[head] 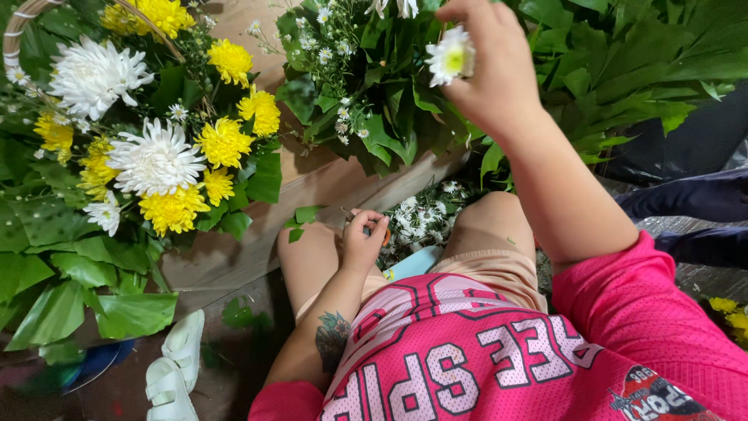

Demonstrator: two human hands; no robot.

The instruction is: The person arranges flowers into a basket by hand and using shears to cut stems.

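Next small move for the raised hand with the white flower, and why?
Probably lower the right hand and set its white flower into the leafy bunch just below: the bloom is pinched above the foliage, while the left hand rests on the knee with scissors.

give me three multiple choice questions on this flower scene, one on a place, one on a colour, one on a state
1. Where is the right hand?
A. raised at the leafy arrangement ahead
B. flat on the floor
C. on the white sandals

2. What colour is the flower in that hand?
A. red
B. white with a yellow-green centre
C. purple

3. What is the state of the left hand?
A. spread open in the air
B. closed around a small orange-handled tool, resting by the knee
C. gripping the basket handle

Answers:
1 A, it is lifted up against the green leaves.
2 B, white petals ring a yellow-green middle.
3 B, the fingers are curled over the small tool near the knee; what kind of tool is too hidden to tell.
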